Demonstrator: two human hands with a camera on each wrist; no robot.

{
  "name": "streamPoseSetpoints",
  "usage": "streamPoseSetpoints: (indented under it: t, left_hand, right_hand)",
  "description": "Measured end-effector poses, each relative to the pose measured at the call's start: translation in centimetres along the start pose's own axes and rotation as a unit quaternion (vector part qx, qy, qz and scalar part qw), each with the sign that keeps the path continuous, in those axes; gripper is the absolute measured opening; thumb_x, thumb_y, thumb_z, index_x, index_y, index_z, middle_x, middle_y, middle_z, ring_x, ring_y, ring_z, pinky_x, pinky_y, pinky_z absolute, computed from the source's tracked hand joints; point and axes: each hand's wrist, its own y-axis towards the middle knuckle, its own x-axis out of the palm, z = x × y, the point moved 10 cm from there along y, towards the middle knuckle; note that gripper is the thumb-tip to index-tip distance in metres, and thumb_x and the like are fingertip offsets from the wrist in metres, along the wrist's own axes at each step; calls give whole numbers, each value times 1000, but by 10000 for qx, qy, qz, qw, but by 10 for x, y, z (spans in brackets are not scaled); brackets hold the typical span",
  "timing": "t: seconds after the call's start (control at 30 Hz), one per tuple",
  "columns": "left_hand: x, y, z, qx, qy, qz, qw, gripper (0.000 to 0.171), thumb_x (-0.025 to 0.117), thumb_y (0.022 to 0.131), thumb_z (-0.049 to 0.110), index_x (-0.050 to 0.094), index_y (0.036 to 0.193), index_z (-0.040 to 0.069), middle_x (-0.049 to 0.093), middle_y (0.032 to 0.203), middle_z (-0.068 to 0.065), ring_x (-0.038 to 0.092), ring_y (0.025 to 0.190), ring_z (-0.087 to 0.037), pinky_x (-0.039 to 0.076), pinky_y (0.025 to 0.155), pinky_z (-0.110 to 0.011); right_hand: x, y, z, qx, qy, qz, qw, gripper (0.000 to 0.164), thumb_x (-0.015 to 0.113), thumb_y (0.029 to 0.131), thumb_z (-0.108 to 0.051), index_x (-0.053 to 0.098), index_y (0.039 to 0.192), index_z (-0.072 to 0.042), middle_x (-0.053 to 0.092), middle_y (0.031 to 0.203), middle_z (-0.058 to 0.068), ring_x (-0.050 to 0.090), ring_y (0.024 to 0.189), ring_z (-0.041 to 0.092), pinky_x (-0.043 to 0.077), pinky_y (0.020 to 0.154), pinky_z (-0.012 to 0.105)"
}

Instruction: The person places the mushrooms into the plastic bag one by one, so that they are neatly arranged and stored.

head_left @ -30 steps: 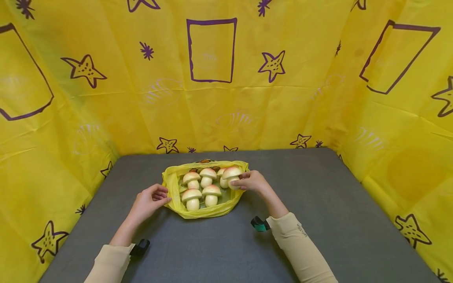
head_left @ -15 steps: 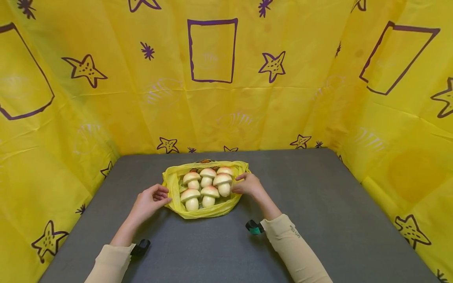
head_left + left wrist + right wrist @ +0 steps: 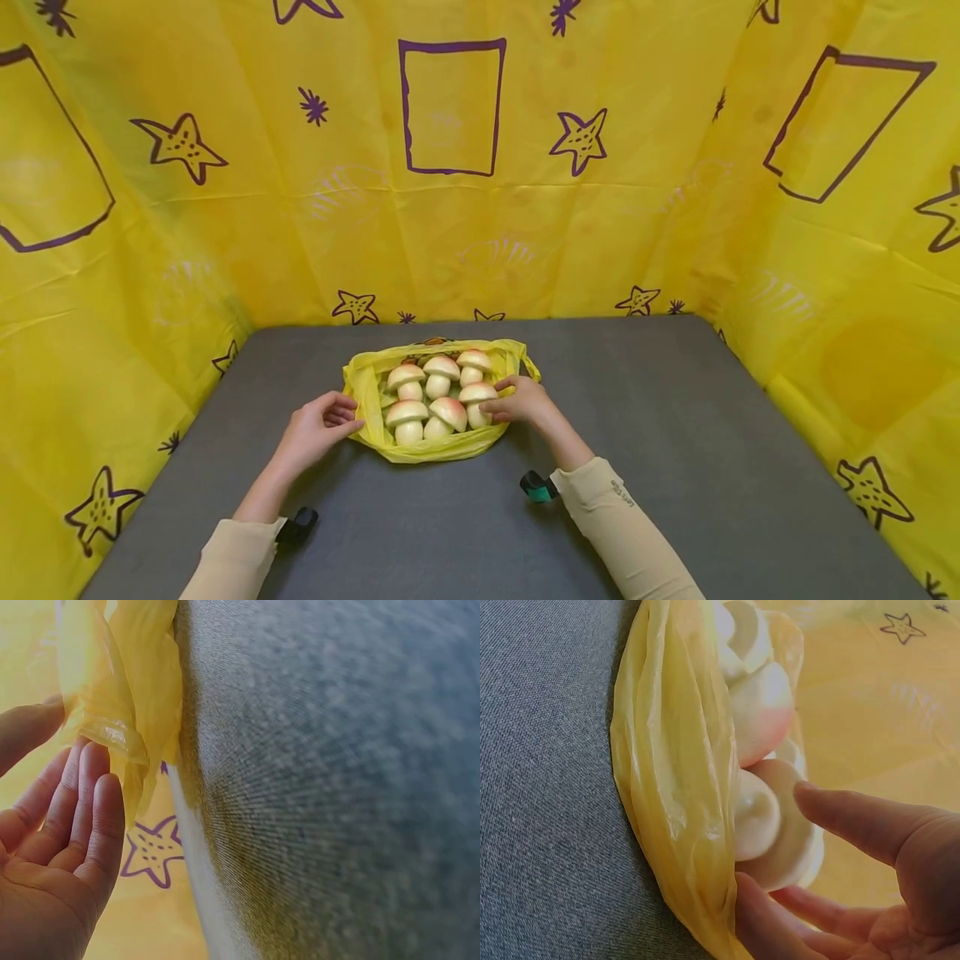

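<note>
A yellow plastic bag (image 3: 431,452) with its rim turned back stands on the grey table. Inside, several toy mushrooms with pink-tinged cream caps form two rows. My left hand (image 3: 311,429) holds the bag's left edge between thumb and fingers; the left wrist view shows the thin plastic (image 3: 112,735) there. At the front right, my right hand (image 3: 528,404) has thumb and fingers around a mushroom (image 3: 477,393). In the right wrist view the thumb is at its cap (image 3: 799,840), with fingers on the opposite side. The front middle mushroom (image 3: 448,413) leans, its cap tipped right.
The grey table (image 3: 420,533) extends around the bag. Yellow cloth (image 3: 450,233) with purple drawings walls the back and both sides. Dark straps sit at the left wrist (image 3: 298,525) and right wrist (image 3: 538,486), by beige sleeves.
My right hand has moved the mushroom from the back right corner to the front right of the bag. The front middle mushroom has tilted. The left hand has stayed put.
</note>
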Motion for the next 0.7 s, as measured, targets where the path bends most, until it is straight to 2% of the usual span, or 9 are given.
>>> streamPoseSetpoints:
  t: [0.23, 0.7]
  left_hand:
    - [1, -2, -5, -44, 48, -21, 10000, 30, 75, 82, 27, 63, 102, 8, 68, 90, -4, 62, 79, -14, 51, 68, -22]
    - [-2, -3, -6, -88, 72, -5, 9999, 30, 74, 82, 25, 63, 103, 7, 68, 91, -5, 62, 79, -15, 51, 68, -22]
  right_hand:
    - [3, 3, -1, -97, -98, 18, 9999, 55, 81, 75, -22, 57, 120, 0, 61, 113, 24, 71, 75, 23, 55, 66, 27]
    - [5, 3, 2, -143, 14, -6, 9999, 47, 79, 76, -19, 61, 117, -3, 63, 109, 23, 71, 74, 23, 55, 65, 27]
